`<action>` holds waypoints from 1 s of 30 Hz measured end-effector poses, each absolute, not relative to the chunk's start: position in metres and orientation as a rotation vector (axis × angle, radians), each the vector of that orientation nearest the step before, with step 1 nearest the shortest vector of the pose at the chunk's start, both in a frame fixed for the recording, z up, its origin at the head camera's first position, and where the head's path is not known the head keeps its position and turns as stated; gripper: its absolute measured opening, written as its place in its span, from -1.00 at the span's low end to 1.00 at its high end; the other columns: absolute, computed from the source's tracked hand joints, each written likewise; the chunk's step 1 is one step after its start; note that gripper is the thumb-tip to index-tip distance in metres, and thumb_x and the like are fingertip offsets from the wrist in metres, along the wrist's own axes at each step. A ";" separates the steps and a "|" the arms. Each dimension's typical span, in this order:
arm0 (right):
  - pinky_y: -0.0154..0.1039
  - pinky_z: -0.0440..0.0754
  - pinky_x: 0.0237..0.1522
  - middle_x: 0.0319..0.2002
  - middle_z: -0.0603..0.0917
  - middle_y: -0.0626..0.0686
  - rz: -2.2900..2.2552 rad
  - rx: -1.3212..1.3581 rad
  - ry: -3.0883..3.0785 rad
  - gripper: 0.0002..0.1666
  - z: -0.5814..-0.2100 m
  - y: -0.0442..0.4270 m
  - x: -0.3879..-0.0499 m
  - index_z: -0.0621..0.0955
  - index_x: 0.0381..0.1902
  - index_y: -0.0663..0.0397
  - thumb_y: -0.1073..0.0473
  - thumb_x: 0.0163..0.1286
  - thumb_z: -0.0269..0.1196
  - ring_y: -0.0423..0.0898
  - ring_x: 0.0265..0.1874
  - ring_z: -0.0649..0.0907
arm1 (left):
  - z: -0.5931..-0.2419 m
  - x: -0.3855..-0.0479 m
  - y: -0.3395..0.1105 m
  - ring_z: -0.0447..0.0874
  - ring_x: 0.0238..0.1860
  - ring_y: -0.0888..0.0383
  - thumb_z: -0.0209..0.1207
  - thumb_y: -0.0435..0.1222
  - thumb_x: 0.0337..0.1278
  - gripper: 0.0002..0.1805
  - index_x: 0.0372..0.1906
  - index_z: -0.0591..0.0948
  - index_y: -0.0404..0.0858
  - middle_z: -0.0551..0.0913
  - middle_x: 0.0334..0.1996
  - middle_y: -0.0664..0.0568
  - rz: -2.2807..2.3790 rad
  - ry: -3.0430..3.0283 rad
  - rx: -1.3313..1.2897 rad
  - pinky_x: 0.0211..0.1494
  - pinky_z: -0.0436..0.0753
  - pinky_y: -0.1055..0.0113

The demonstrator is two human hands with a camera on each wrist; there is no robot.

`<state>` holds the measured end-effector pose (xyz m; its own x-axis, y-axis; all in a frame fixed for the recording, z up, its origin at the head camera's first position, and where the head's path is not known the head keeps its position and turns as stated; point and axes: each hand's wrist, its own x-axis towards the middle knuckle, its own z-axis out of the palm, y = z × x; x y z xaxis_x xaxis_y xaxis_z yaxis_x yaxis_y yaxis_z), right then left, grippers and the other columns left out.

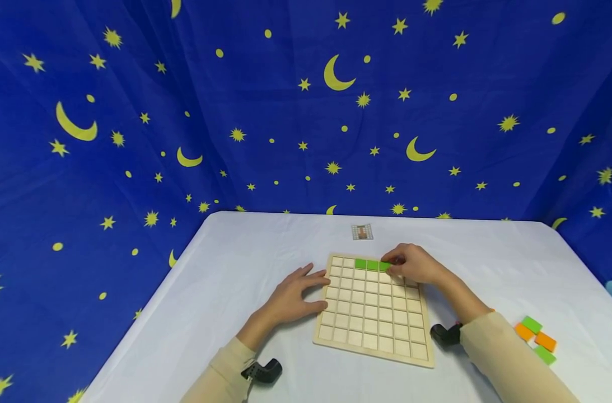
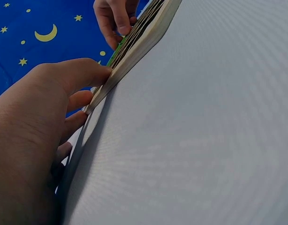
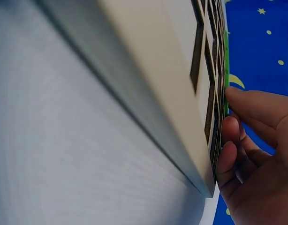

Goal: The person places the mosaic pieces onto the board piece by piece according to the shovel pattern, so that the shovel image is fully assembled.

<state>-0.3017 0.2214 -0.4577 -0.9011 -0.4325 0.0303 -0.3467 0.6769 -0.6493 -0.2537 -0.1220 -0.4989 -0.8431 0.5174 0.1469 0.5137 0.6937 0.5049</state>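
A square wooden grid board [image 1: 371,347] lies on the table, with green tiles [image 1: 367,264] side by side in its far row. My right hand [image 1: 416,264] is over the board's far right part, thumb and fingertips at the rightmost green tile [image 1: 384,266]. In the right wrist view, the thumb and a curled finger of the right hand [image 3: 261,136] meet the green edge [image 3: 227,70]. My left hand [image 1: 293,296] lies beside the board with fingers spread, its tips touching the left edge. The left wrist view shows the left hand [image 2: 45,103] against the board's side [image 2: 144,40].
A small card with a grid picture [image 1: 362,232] lies beyond the board. Loose orange tiles [image 1: 545,341] and green tiles [image 1: 531,324] lie at the right, partly behind the right sleeve [image 1: 512,352]. A blue curtain with moons and stars [image 1: 285,112] surrounds the white table [image 1: 149,347].
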 end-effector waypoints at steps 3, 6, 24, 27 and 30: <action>-0.13 0.54 -0.23 -0.18 0.66 0.05 -1.038 -0.652 2.764 -0.67 -0.458 0.221 -0.302 0.69 -0.05 0.19 0.28 0.19 0.35 -0.09 -0.26 0.56 | -0.499 -0.254 -0.122 -0.03 0.47 0.15 0.20 0.22 0.04 -0.41 0.22 0.54 0.18 0.31 0.33 0.40 0.850 2.885 0.874 0.40 0.13 -0.03; -0.11 0.55 -0.21 -0.17 0.66 0.04 -1.039 -0.657 2.767 -0.68 -0.459 0.220 -0.302 0.70 -0.07 0.19 0.27 0.18 0.36 -0.07 -0.22 0.58 | -0.501 -0.254 -0.123 -0.02 0.46 0.14 0.21 0.21 0.04 -0.41 0.22 0.55 0.18 0.32 0.33 0.39 0.851 2.887 0.875 0.39 0.14 -0.04; -0.16 0.56 -0.35 -0.22 0.65 -0.01 -1.113 -0.632 2.763 -0.64 -0.450 0.235 -0.295 0.65 0.04 0.19 0.20 0.30 0.30 -0.08 -0.28 0.58 | -0.501 -0.256 -0.122 -0.02 0.46 0.15 0.20 0.23 0.04 -0.40 0.22 0.54 0.19 0.32 0.33 0.40 0.851 2.893 0.887 0.39 0.14 -0.05; -0.19 0.56 -0.38 -0.22 0.65 -0.02 -1.083 -0.633 2.780 -0.68 -0.445 0.241 -0.291 0.66 0.03 0.16 0.22 0.33 0.26 -0.08 -0.27 0.58 | -0.501 -0.256 -0.123 -0.02 0.46 0.14 0.19 0.23 0.05 -0.41 0.22 0.54 0.19 0.32 0.33 0.39 0.849 2.896 0.895 0.39 0.14 -0.05; -0.21 0.56 -0.37 -0.23 0.66 -0.03 -1.043 -0.628 2.797 -0.69 -0.443 0.248 -0.286 0.67 0.03 0.15 0.22 0.35 0.25 -0.10 -0.28 0.58 | -0.500 -0.256 -0.122 -0.01 0.46 0.12 0.20 0.22 0.05 -0.41 0.22 0.54 0.18 0.33 0.33 0.38 0.855 2.890 0.901 0.38 0.15 -0.08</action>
<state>-0.2861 0.2477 -0.4430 -0.9111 -0.4081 0.0570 -0.3457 0.6818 -0.6447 -0.2559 -0.1224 -0.4996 -0.8359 0.5251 0.1600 0.5276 0.6880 0.4982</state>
